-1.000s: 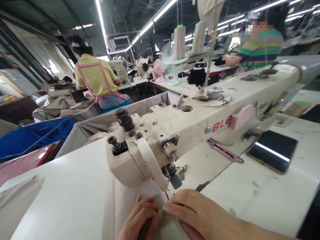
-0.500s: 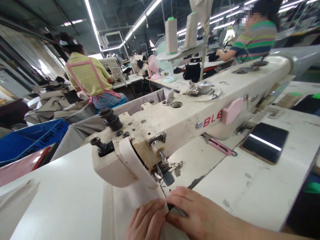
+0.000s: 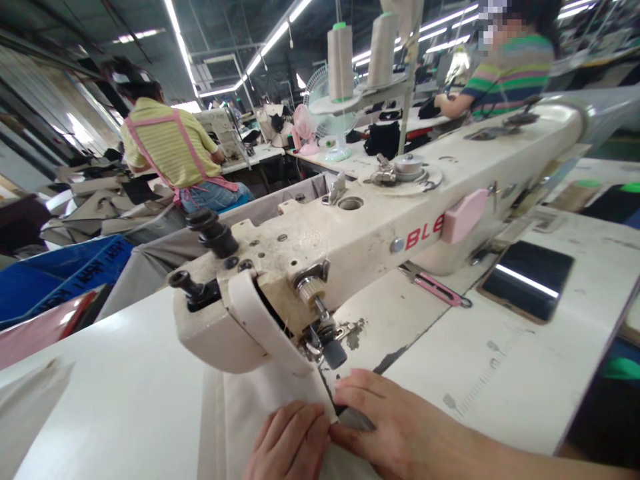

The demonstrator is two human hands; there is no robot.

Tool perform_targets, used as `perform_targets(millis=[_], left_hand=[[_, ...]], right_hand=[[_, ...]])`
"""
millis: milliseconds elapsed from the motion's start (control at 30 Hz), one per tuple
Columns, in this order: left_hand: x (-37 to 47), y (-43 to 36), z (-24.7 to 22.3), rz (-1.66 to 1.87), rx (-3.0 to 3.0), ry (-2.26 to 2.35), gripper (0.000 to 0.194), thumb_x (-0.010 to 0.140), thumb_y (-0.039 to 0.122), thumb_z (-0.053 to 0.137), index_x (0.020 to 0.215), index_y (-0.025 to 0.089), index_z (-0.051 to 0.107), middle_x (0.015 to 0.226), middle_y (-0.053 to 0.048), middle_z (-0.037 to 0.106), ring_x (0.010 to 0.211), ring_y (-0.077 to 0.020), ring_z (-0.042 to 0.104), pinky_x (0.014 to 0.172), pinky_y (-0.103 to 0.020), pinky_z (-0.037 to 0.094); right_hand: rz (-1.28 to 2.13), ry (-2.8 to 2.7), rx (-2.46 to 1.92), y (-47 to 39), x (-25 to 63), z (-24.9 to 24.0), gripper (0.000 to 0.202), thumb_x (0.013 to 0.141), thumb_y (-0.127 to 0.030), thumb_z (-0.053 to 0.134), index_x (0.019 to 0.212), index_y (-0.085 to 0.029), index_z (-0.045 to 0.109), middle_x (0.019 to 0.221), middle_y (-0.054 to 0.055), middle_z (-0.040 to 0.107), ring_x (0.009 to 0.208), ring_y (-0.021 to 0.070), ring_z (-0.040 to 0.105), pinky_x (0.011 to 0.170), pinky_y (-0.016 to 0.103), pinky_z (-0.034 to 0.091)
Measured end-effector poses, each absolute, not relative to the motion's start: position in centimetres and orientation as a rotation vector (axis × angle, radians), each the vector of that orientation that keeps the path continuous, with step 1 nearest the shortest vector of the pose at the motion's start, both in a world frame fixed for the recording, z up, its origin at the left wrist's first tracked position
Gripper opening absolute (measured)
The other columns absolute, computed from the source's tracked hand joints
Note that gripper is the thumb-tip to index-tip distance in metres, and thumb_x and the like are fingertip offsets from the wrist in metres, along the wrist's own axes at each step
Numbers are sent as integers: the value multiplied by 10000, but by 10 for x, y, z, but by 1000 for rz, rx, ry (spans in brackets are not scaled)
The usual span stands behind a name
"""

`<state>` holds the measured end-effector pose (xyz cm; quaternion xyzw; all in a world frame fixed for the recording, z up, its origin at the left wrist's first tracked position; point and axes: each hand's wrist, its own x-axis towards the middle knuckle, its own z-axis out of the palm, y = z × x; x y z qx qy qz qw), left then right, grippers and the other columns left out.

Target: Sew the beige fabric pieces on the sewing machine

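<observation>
At the lower centre of the frame, a piece of cream fabric [image 3: 260,413] is pressed flat on the white surface [image 3: 125,373] under the head of the sewing machine [image 3: 320,247]. The left hand [image 3: 290,443] is laid flat on the cloth, fingers together; the right hand [image 3: 385,427] is spread beside it, apparently pinching a folded edge just below the presser foot [image 3: 325,340]. The step in hand seems to be alignment; steady feeding toward the needle is called for next.

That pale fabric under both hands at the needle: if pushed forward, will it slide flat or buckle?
Probably floppy: the pale fabric lies flat and needs the left hand and right hand pressing it. It likely slides easily on the smooth table, though it may wrinkle near the presser foot.
</observation>
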<state>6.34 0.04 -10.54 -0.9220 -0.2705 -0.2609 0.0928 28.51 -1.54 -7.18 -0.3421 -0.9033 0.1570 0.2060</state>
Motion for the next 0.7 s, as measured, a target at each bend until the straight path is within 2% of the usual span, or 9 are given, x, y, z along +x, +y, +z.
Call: perform_targets(millis=[133, 267, 400, 500, 600, 700], left_hand=[[63, 7, -93, -737, -2765, -715, 148, 909, 189, 525, 971, 182, 659, 887, 0, 737, 858, -124, 698, 887, -222, 548], [55, 13, -90, -757, -2851, -676, 202, 939, 198, 465, 984, 144, 654, 906, -50, 740, 937, -132, 694, 863, -173, 540], [45, 22, -98, -752, -2894, -637, 246, 942, 240, 467, 1109, 132, 611, 1020, -72, 720, 1087, -151, 633, 992, -248, 465], [43, 30, -98, -754, -2928, -690, 266, 936, 234, 459, 1161, 163, 581, 1075, -72, 700, 1151, -154, 591, 1050, -297, 413], [43, 35, -92, -747, -2951, -795, 283, 919, 207, 471, 1182, 176, 569, 1140, -83, 671, 1174, -170, 570, 1025, -280, 446], [43, 37, -89, -751, -2971, -980, 315, 918, 193, 462, 1218, 204, 555, 1152, -80, 660, 1101, -159, 612, 950, -241, 499]], right_hand=[[517, -2520, -932, -18, 290, -77, 252, 919, -120, 517, 1146, -175, 613, 1222, 92, 607, 1188, 196, 510, 1126, 352, 302], [380, -2467, -821, -17, 290, -92, 286, 947, -130, 433, 1188, -160, 583, 1202, 50, 646, 1149, 187, 550, 1120, 347, 315], [358, -2529, -847, -4, 287, -87, 313, 946, -122, 419, 1217, -152, 573, 1182, 59, 656, 1106, 177, 574, 1112, 338, 313], [448, -2595, -837, 12, 286, -72, 318, 921, -121, 440, 1200, -144, 591, 1150, 77, 667, 1079, 199, 578, 1117, 384, 293], [550, -2635, -854, 22, 285, -63, 344, 864, -126, 489, 1192, -123, 593, 1152, 108, 660, 1077, 230, 577, 1114, 431, 281], [617, -2635, -909, 25, 284, -61, 268, 821, -119, 522, 1064, -140, 632, 1244, 116, 611, 1146, 247, 539, 1132, 439, 236]])
